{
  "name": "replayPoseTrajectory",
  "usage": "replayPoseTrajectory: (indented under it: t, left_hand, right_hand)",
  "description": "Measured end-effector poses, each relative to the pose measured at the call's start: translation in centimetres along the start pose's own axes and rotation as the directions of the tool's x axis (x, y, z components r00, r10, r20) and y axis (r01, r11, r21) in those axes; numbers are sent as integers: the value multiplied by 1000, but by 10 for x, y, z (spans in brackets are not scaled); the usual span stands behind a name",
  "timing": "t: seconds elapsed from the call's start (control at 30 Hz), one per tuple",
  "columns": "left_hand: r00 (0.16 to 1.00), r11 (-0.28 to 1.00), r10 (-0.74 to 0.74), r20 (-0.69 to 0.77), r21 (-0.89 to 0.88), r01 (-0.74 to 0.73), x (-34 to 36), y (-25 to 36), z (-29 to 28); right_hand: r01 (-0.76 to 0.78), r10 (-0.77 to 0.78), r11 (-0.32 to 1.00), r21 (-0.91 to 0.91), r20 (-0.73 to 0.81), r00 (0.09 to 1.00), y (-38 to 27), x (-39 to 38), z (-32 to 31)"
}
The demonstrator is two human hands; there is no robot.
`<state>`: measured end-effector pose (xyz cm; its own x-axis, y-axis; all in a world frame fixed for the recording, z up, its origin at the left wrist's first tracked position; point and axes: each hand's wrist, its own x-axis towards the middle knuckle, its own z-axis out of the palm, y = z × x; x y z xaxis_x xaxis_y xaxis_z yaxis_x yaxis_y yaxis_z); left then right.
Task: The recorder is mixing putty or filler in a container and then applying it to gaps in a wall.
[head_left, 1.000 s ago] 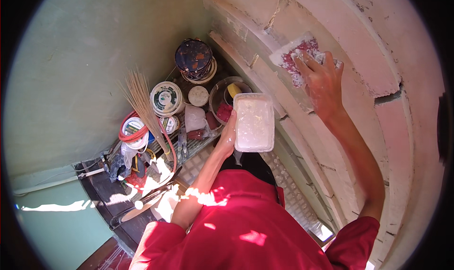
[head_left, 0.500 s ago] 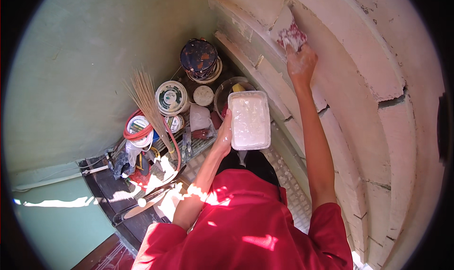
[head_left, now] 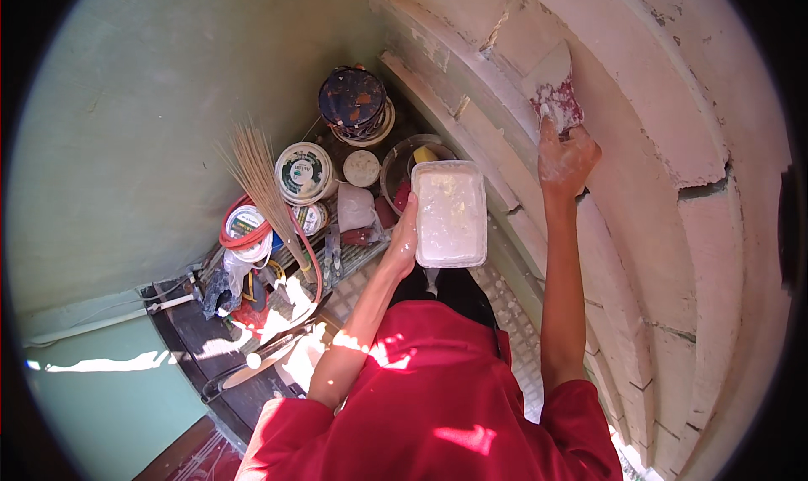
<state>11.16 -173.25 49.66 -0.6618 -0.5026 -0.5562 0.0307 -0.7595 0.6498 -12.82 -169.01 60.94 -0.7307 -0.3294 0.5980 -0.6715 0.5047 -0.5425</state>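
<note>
My left hand [head_left: 406, 239] grips the left side of a clear rectangular tub [head_left: 450, 214] filled with white paste, level in front of my body. Up at the right, my right hand [head_left: 568, 163] is closed round the red handle end of a putty knife [head_left: 557, 85] smeared with white. Its broad blade lies against the pale, ribbed wall [head_left: 606, 102], in the recess between two raised bands. The fingers of my left hand that pass under the tub are hidden.
Lidded buckets [head_left: 305, 175], a dark paint-spattered pail [head_left: 353, 98], a basin [head_left: 402, 165] and a stick broom [head_left: 263, 191] crowd the corner at left. A red hose [head_left: 244, 241] lies by them. A green wall [head_left: 168, 127] stands on the left; cracks mark the ribbed wall.
My right hand and the putty knife have moved right and down along the wall. The tub in my left hand has shifted slightly right.
</note>
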Motion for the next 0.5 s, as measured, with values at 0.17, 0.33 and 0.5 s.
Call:
replayPoseTrajectory:
  t: [0.17, 0.33, 0.5]
  left_hand:
    - [1000, 1000, 4, -6, 21, -4, 3, 7, 7]
    - [999, 999, 5, -39, 34, -4, 6, 14, 20]
    - [999, 998, 16, -32, 53, -14, 2, 14, 15]
  right_hand:
    - [101, -103, 994, 33, 57, 993, -22, 28, 28]
    - [54, -56, 997, 50, 37, 998, -10, 30, 52]
    - [5, -5, 1000, -30, -2, 1000, 12, -1, 29]
